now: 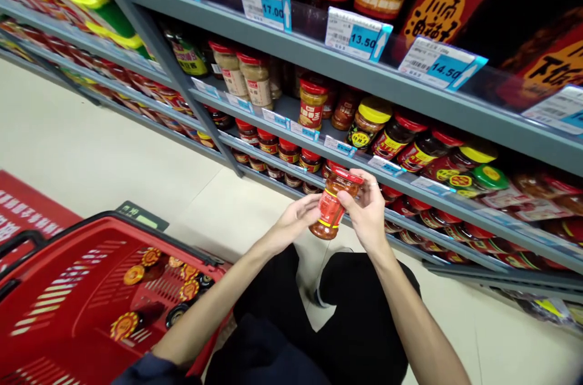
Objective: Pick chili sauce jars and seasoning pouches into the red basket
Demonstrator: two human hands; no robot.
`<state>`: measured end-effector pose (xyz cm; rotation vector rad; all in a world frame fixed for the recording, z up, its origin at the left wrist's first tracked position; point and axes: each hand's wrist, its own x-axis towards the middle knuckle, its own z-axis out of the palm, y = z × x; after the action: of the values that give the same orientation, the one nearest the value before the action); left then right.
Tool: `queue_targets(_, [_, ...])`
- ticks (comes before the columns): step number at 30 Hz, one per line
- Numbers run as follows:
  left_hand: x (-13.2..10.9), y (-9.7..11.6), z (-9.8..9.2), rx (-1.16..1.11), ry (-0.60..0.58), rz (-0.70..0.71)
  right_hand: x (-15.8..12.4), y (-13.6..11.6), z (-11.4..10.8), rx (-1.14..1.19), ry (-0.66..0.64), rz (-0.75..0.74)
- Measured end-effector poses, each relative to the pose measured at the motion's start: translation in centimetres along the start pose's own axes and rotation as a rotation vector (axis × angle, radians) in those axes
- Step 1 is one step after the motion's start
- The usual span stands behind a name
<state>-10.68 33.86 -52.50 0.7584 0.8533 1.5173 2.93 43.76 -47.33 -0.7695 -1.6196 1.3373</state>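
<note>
Low in front of the shelf, a small glass jar of sauce (331,207) with a red lid and red label is held tilted, its lid toward the upper right. My right hand (368,210) grips it from the right, thumb across the label near the top and fingers behind the lid. On the other side my left hand (297,220) has its thumb and fingers bent against the jar's left edge; its fingertips are partly hidden. A ring shows on a right finger.
Grey shelves (282,27) hold rows of jars and price tags, including a red-lidded jar (312,105). To my left stands a red shopping basket (59,288) with several lidded jars or bottles (125,325) inside. Pale floor tiles (200,197) lie below.
</note>
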Motion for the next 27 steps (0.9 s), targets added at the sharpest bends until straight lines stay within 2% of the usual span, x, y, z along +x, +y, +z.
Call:
queue_targets(4, [-0.1, 0.0, 0.6, 0.053, 0.064, 0.032, 0.0, 0.5, 0.1, 0.016, -0.028, 0.003])
queue_targets(9, [-0.5, 0.6, 0.6, -0.121, -0.085, -0.043, 0.2, -0.5, 0.0, 0.042, -0.186, -0.005])
queue_targets(12, [-0.5, 0.9, 0.5, -0.18, -0.094, -0.1, 0.0, -1.0, 0.4, 0.087, -0.231, 0.061])
queue_targets(15, [-0.3, 0.7, 0.4, -0.135, -0.041, -0.119, -0.2, -1.1, 0.9, 0.137, -0.189, 0.075])
queue_targets(21, [0.1, 0.5, -1.2, 0.214, 0.058, -0.057, -0.2, -0.7, 0.6, 0.171, -0.102, 0.047])
queue_targets(24, [0.7, 1.9, -2.4, 0.278, 0.165, 0.004, -0.1, -0.6, 0.2, 0.193, -0.043, 0.039])
queue_targets(27, [2.4, 4.5, -3.0, 0.364, 0.325, 0.179, -0.1, -0.5, 0.0, 0.205, -0.005, 0.063])
